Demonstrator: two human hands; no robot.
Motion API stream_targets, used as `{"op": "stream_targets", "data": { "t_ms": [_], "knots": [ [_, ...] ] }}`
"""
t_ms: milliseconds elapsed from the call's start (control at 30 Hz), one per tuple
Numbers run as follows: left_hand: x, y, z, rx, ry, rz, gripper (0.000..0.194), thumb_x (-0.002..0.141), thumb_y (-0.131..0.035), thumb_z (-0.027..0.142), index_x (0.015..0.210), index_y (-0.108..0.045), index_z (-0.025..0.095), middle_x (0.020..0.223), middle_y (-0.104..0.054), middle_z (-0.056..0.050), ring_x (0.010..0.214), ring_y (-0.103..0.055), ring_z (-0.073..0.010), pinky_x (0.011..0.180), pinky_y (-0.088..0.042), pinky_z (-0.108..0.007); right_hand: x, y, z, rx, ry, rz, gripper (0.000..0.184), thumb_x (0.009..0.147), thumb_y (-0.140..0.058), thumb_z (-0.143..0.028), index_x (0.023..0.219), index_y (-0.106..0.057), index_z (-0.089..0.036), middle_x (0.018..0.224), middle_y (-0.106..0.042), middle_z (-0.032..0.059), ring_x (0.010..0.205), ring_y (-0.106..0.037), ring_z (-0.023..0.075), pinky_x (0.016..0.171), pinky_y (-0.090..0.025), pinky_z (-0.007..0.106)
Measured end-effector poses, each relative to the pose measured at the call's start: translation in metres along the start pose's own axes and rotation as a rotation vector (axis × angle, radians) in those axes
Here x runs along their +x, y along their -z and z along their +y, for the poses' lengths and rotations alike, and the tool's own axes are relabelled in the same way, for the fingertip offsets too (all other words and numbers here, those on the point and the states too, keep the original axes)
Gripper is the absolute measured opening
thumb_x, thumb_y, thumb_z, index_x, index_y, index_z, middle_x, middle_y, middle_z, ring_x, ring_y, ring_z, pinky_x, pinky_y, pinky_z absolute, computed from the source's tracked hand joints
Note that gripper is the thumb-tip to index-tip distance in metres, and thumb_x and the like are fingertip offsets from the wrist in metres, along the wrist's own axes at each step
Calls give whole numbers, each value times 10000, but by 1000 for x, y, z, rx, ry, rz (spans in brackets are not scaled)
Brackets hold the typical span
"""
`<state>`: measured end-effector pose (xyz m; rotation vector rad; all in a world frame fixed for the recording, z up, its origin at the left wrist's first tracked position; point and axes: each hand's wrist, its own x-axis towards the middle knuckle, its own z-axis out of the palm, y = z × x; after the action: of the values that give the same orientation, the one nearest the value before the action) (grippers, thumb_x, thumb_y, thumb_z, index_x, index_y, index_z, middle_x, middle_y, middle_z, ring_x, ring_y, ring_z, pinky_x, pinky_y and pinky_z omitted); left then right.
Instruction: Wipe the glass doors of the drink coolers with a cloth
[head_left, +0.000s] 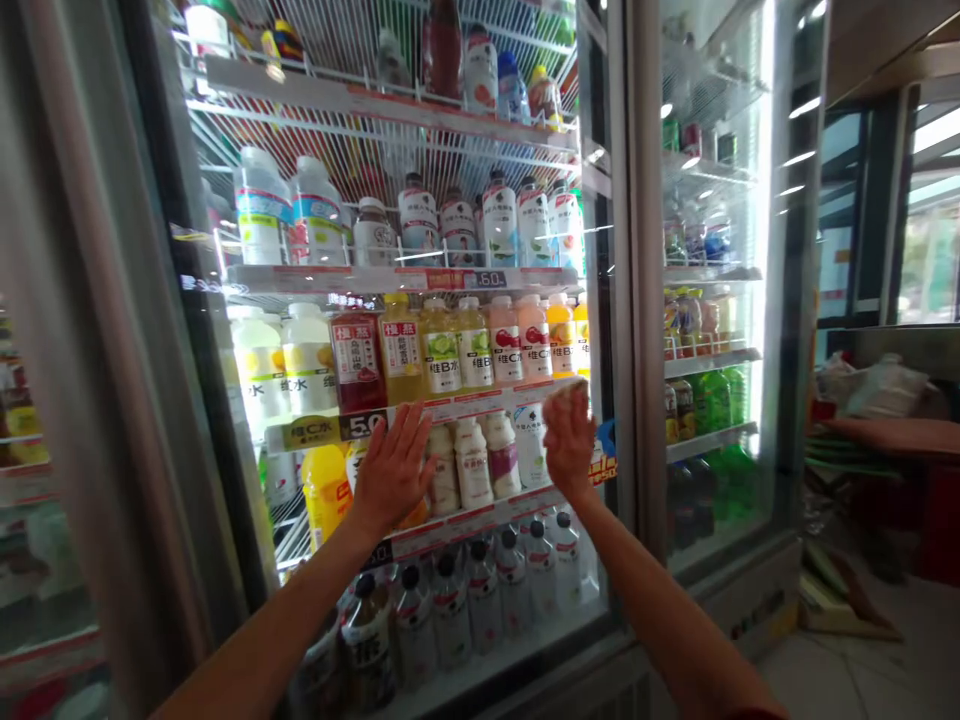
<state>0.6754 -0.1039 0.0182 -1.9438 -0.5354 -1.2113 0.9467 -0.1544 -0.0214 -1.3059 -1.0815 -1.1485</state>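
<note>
I face a glass-door drinks fridge [615, 300] with several wire shelves of bottles. My left hand [391, 470] is open, its fingers stretched flat against the glass over the price strip [322, 430] of the middle shelf. My right hand [568, 437] presses a pale cloth [564, 392] against the glass near the door's right edge, its fingers closed on the cloth. Behind the glass by my hands stand yellow, pink and orange drink bottles [480, 345], with white bottles [472, 460] just below.
Dark-capped bottles [480, 600] fill the bottom shelf. A second fridge door [712, 300] with green bottles stands to the right. Further right a counter [892, 435] holds a bag, with stacked flat items on the floor [840, 600]. A metal door frame [97, 350] runs along the left.
</note>
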Motion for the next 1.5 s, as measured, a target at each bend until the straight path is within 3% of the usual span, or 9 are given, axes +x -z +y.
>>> {"op": "stream_targets", "data": {
  "t_ms": [100, 300, 500, 700, 800, 933, 1167, 1367, 1500],
  "knots": [
    [-11, -3, 8, -9, 28, 0, 694, 841, -463, 330, 1422, -109, 190, 1438, -267, -113, 1357, -187, -233, 1112, -136, -444, -12, -1, 13, -69, -249, 88, 539, 881, -313, -248, 1408, -227, -173, 1472, -217, 161, 1375, -156, 271, 1016, -289, 558],
    [-34, -12, 20, -8, 21, -12, 711, 838, -466, 301, 1423, -73, 201, 1439, -261, -110, 1352, -197, -245, 1106, -131, -463, -64, 3, -19, 92, 177, -156, 484, 845, -416, -219, 1322, -401, -300, 1475, -255, 51, 1374, -169, 256, 1060, -270, 499],
    [-64, -12, 26, -61, 42, -63, 708, 839, -481, 327, 1418, -85, 234, 1433, -285, -94, 1348, -211, -233, 1118, -98, -452, -86, 10, 25, -48, -262, 22, 566, 870, -330, -235, 1417, -196, -183, 1495, -139, 147, 1378, -125, 292, 1021, -265, 593],
    [-86, -14, 37, -73, 68, -78, 729, 824, -504, 317, 1419, -91, 237, 1412, -326, -97, 1346, -216, -225, 1120, -98, -458, -127, 8, -43, 131, 213, -236, 494, 828, -492, -233, 1305, -418, -340, 1471, -270, 31, 1373, -165, 270, 1054, -297, 493],
    [-106, -11, 36, -85, 60, -108, 692, 829, -487, 311, 1417, -131, 234, 1403, -343, -96, 1341, -229, -215, 1127, -87, -449, -133, 12, -23, 59, 120, -176, 509, 857, -445, -229, 1349, -348, -317, 1442, -328, 67, 1363, -211, 247, 1043, -310, 505],
    [-132, -7, 38, -90, 64, -136, 689, 822, -492, 300, 1416, -149, 231, 1396, -357, -95, 1341, -229, -209, 1131, -92, -441, -141, 13, -7, -34, -183, -23, 593, 882, -354, -200, 1427, -125, -242, 1505, -81, 140, 1383, -90, 289, 993, -326, 595],
    [-150, -1, 46, -105, 119, -187, 677, 826, -502, 311, 1412, -172, 232, 1404, -345, -104, 1339, -237, -233, 1121, -121, -463, -174, 14, -65, 137, 195, -260, 511, 839, -498, -241, 1327, -380, -336, 1463, -280, 61, 1368, -182, 280, 1030, -336, 510],
    [-168, 12, 31, -55, 176, -192, 689, 820, -521, 307, 1411, -171, 249, 1401, -348, -108, 1344, -217, -230, 1114, -132, -470, -154, 8, -47, 50, -192, -134, 527, 882, -379, -242, 1396, -272, -197, 1490, -153, 157, 1380, -90, 313, 1025, -262, 605],
    [-179, 19, 26, -14, 172, -175, 720, 823, -518, 283, 1418, -115, 248, 1394, -356, -109, 1344, -219, -214, 1114, -139, -459, -181, 5, -104, 193, 189, -357, 490, 832, -486, -226, 1311, -421, -307, 1440, -334, 61, 1373, -171, 272, 1071, -253, 519]
  ]
}}
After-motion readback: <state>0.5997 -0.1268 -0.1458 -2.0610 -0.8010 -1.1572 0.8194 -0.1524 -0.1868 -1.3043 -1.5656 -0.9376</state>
